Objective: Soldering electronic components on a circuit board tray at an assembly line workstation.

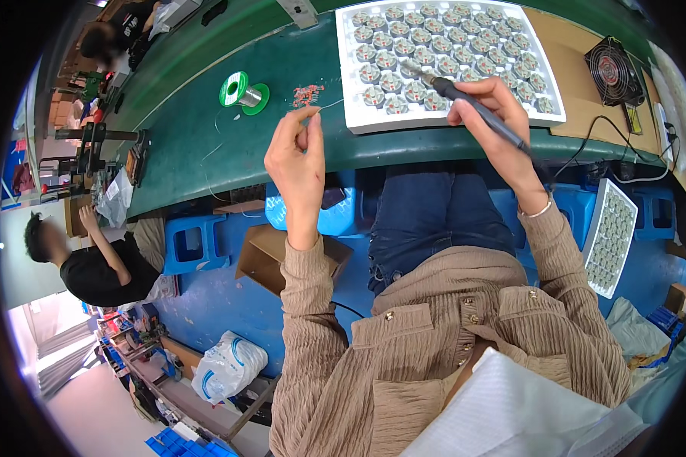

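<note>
My right hand [499,114] grips the dark handle of a soldering iron [476,103], whose metal tip slants up-left over the white foam tray [351,122]. Rows of small round metal parts with reddish bits [415,91] fill that tray. Whether the tip touches any part cannot be made out. My left hand [297,148] is closed in a pinch by the tray's near left corner, and a thin length of solder wire [332,104] sticks out from its fingertips. Just beyond these fingers lies a small heap of red components with wire leads [308,95].
A green-flanged solder spool [244,94] stands on the green bench [175,141], its loose wire trailing over the front edge. At the right are a small black fan [614,72] and cables. A second filled tray [611,236] stands below. Another person [103,263] sits at the left.
</note>
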`<act>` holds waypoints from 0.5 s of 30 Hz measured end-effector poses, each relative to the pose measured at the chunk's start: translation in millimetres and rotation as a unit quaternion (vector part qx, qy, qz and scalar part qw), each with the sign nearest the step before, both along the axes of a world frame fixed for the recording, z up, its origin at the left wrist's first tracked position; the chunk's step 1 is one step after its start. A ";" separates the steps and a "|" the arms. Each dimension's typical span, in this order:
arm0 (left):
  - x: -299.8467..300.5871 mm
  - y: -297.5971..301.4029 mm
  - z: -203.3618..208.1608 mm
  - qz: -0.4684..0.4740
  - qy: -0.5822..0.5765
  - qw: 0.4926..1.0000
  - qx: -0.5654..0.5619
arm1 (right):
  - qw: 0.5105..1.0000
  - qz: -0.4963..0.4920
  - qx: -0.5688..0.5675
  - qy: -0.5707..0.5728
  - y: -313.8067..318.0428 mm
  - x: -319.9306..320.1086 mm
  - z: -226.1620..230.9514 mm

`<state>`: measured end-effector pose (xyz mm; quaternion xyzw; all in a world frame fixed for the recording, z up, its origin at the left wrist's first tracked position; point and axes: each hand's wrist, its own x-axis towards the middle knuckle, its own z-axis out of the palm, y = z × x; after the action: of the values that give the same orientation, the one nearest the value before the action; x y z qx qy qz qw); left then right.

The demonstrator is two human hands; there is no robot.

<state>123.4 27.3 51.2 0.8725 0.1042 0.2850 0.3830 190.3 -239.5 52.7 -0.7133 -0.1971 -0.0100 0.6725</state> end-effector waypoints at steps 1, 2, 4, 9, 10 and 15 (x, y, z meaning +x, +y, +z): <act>2.7 -0.1 -1.0 0.000 0.000 1.000 0.000 | 1.000 0.000 0.000 0.000 0.5 4.6 -1.6; 5.4 0.1 -2.5 0.002 -0.010 1.000 0.020 | 1.000 0.003 0.003 -0.015 1.9 9.5 -4.6; 10.0 0.5 -6.1 0.007 -0.031 0.998 0.059 | 0.999 0.009 0.010 -0.044 5.9 17.8 -11.0; 18.0 1.8 -15.2 0.004 -0.054 0.990 0.131 | 0.998 0.026 0.019 -0.049 20.1 23.2 -11.0; 18.2 1.6 -15.9 0.002 -0.058 0.987 0.148 | 0.998 0.031 0.021 -0.047 22.1 23.3 -11.0; 21.0 -0.3 -14.6 0.005 -0.050 0.984 0.172 | 0.998 0.041 0.028 -0.043 26.0 25.1 -15.0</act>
<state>144.4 27.0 36.6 0.9094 0.0389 0.3441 0.2304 215.3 -213.5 37.7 -0.6843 -0.2549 -0.0187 0.6829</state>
